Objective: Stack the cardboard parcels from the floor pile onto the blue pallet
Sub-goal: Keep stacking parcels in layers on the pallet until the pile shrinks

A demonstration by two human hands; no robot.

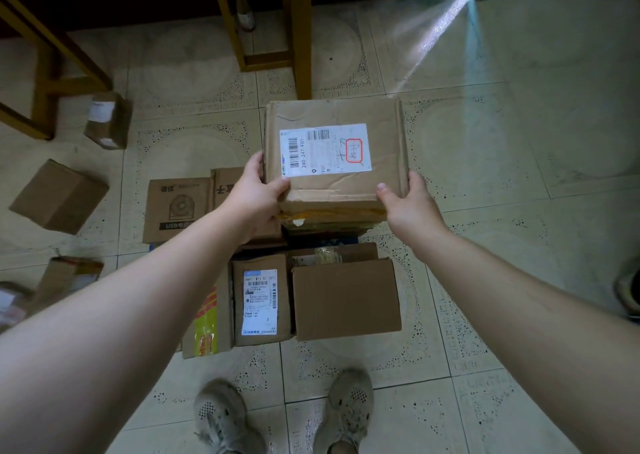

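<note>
A flat cardboard parcel [381,142] with a white shipping label faces up in the middle of the view. My left hand [258,190] grips its left near corner and my right hand [408,204] holds its right near corner. It sits above a stack of other parcels. Below it lie a plain brown box [346,298], a labelled box [259,301] and a box printed with a fan [178,208]. Only a sliver of the blue pallet [349,239] shows between the parcels.
Loose parcels lie on the tiled floor at the left: one [59,195], another [109,119] by a wooden frame [41,83], and more [69,277] at the left edge. A wooden table leg [299,31] stands behind the stack. My shoes [280,415] are near the stack.
</note>
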